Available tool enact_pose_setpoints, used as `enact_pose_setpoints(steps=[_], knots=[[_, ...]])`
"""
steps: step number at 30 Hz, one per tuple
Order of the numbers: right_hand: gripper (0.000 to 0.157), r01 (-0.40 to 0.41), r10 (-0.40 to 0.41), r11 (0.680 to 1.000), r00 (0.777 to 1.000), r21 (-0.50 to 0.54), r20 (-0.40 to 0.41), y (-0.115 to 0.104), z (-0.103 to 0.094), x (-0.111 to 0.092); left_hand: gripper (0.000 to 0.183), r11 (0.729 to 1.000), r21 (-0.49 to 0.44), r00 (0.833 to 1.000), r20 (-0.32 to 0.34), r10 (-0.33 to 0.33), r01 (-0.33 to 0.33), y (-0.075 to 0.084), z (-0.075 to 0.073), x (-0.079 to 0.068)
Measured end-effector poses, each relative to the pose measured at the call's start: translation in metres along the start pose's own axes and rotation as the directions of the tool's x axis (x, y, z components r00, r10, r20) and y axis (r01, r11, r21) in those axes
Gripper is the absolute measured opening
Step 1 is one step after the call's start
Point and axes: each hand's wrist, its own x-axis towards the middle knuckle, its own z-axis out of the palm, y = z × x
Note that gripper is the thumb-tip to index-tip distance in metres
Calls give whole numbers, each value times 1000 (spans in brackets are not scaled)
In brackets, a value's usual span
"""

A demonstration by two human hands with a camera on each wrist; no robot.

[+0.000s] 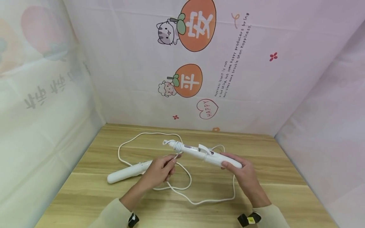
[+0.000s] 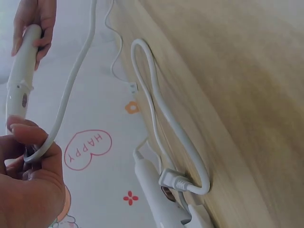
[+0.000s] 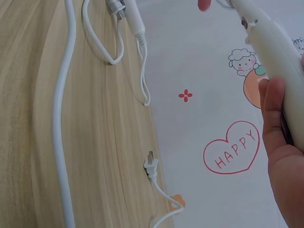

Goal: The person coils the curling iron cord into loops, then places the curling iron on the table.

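Observation:
My right hand (image 1: 245,172) grips the thick rounded end of a white curling iron (image 1: 218,158), raised above the table and slanting up to the left. Its raised lever and purple oval mark show along the body. White cord (image 1: 178,146) is wrapped in several turns around its narrow end. Close below that end, my left hand (image 1: 161,171) pinches the cord between thumb and fingers. A second white curling iron (image 1: 125,174) lies on the table at the left, partly hidden behind my left hand. A plug (image 2: 173,179) sits against it in the left wrist view.
Loose white cord (image 1: 199,202) loops across the wooden table (image 1: 271,202). Another plug (image 3: 150,166) lies near the table's back edge in the right wrist view. Printed cloth walls (image 1: 137,79) enclose the back and both sides.

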Motion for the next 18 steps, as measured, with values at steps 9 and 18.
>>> enact_pose_setpoints(steps=[9,18], knots=[[37,-7,12,998,996,65,-85,-2,2,3,39,999,-37,1000,-13,17,-18,3,-1,-6],[38,-6,22,992,991,125,-132,-1,-1,8,40,996,-60,998,3,61,-60,6,2,-9]])
